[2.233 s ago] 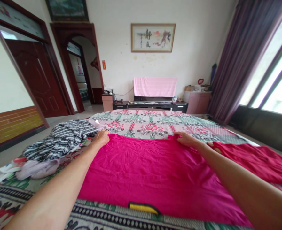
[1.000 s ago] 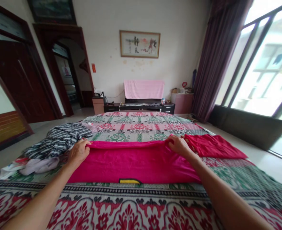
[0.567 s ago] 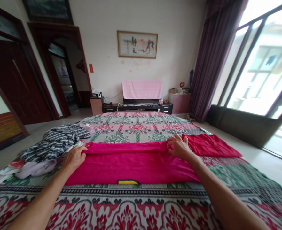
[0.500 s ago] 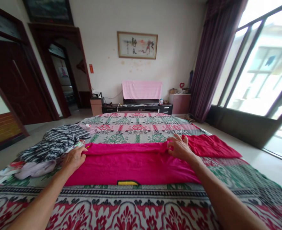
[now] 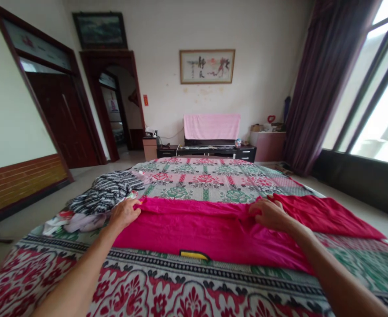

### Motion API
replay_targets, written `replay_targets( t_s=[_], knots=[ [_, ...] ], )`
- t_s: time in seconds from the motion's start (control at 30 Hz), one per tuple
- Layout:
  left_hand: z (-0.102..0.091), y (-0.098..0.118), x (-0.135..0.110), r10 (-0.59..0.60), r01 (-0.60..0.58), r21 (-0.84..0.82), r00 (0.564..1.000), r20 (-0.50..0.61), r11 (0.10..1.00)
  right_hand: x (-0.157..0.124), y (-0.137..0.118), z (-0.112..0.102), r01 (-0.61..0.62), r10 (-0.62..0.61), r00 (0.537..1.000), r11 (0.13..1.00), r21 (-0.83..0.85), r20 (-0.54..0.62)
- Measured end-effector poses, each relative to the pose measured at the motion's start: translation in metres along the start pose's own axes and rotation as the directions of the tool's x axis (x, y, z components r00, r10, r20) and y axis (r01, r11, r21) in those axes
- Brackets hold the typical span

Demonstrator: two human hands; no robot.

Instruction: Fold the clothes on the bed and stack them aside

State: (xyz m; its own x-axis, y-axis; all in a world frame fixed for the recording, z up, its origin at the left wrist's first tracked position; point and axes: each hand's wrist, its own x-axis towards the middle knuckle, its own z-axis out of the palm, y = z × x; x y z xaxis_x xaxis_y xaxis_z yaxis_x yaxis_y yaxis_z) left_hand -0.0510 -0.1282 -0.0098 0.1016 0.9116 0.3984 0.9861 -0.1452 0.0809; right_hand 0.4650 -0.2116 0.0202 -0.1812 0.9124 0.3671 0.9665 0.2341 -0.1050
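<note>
A bright pink garment (image 5: 181,233) lies flattened into a long strip across the bed, with a yellow, black-edged patch (image 5: 194,255) showing at its near edge. At its far left corner, my left hand (image 5: 127,214) pinches the fabric between thumb and fingers. My right hand (image 5: 269,214) has its fingers curled on the far edge toward the right end, gathering the cloth into creases there. Just beyond the right hand is a folded red cloth (image 5: 332,215). Close to my left hand rests a heap with a black-and-white striped garment (image 5: 106,191).
A patterned bedspread (image 5: 194,178) in red, green and grey covers the bed. Pale crumpled clothes (image 5: 85,222) lie at the left. Past the bed stand a low black cabinet (image 5: 170,152) and a screen-like object under a pink towel (image 5: 212,127). Purple curtains (image 5: 326,83) hang at right.
The view has turned left, so the room appears farther right. My right hand's fingers have curled down more on the pink fabric, which looks more creased there. My left hand keeps its pinch.
</note>
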Motion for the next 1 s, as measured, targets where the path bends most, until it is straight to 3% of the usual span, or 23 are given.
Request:
replay_targets(
  t_s=[0.13, 0.23, 0.33, 0.47, 0.73, 0.87, 1.0],
  knots=[
    [-0.004, -0.002, 0.0, 0.036, -0.035, -0.01, 0.997, 0.062, 0.999, 0.007, -0.029, 0.007, 0.145, -0.134, 0.986, 0.983, 0.114, -0.096],
    [-0.004, -0.01, -0.002, 0.082, -0.081, -0.025, 0.996, 0.037, 0.996, 0.009, -0.057, 0.02, 0.269, -0.253, 0.962, 0.944, 0.189, -0.105],
    [-0.001, -0.019, -0.004, -0.002, 0.002, 0.016, 1.0, 0.004, 1.0, 0.007, -0.071, 0.036, 0.295, -0.286, 0.956, 0.923, 0.249, -0.07],
    [-0.001, -0.023, -0.003, -0.163, 0.163, 0.012, 0.987, -0.004, 0.987, 0.004, -0.069, 0.048, 0.28, -0.264, 0.96, 0.91, 0.306, -0.095],
    [-0.012, -0.008, 0.007, -0.312, 0.315, -0.033, 0.947, 0.071, 0.949, 0.003, -0.07, 0.049, 0.267, -0.236, 0.963, 0.91, 0.317, -0.132],
    [-0.013, -0.003, 0.014, -0.339, 0.35, -0.047, 0.927, 0.161, 0.935, 0.003, -0.069, 0.051, 0.26, -0.227, 0.964, 0.914, 0.312, -0.14],
    [-0.014, -0.001, 0.025, -0.316, 0.36, -0.077, 0.888, 0.334, 0.93, 0.004, -0.067, 0.054, 0.258, -0.224, 0.964, 0.916, 0.308, -0.144]
  ],
)
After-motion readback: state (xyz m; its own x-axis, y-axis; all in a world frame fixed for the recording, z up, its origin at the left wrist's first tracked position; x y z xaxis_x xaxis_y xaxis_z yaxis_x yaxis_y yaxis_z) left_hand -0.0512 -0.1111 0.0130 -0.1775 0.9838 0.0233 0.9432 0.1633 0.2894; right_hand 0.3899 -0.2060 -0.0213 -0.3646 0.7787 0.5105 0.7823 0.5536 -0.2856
